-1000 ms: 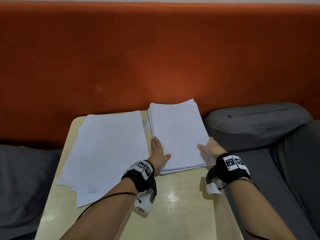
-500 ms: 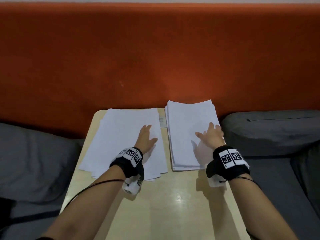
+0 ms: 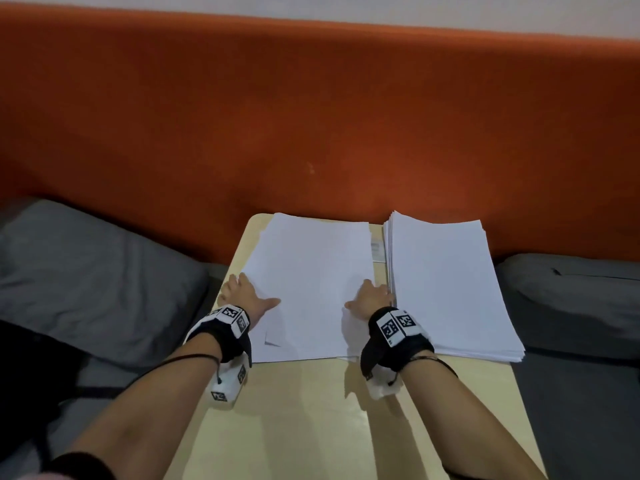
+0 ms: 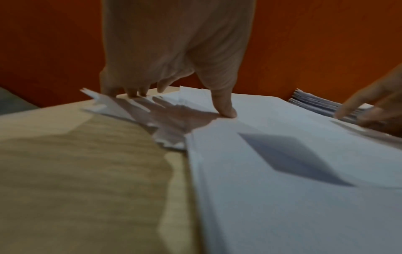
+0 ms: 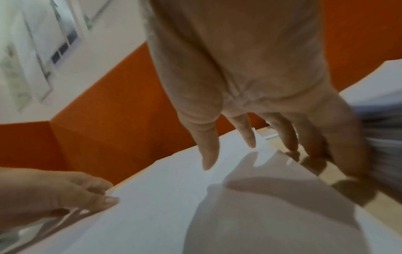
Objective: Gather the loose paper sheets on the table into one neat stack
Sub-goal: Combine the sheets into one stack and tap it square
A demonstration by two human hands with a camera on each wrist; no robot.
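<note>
A loose pile of white sheets [image 3: 311, 278] lies on the pale wooden table [image 3: 311, 410], its edges uneven at the near left. A thicker, neater stack [image 3: 446, 282] sits just to its right. My left hand [image 3: 242, 294] is at the pile's left edge. In the left wrist view its thumb [image 4: 225, 110] presses on the top sheet and its fingers [image 4: 130, 91] touch the fanned sheet edges. My right hand [image 3: 372, 297] is at the pile's right edge, in the gap beside the neat stack. Its fingers [image 5: 289, 137] are spread and fairly straight.
Grey cushions flank the table on the left [image 3: 86, 278] and right [image 3: 571, 289]. An orange padded wall [image 3: 311, 116] rises directly behind the table. A small label [image 3: 377, 251] lies between the two paper piles. Bare tabletop stretches in front of the papers.
My right hand has left the neat stack for the loose pile's right edge. My left hand has slid from the top of the loose pile to its left edge. The pile looks squarer.
</note>
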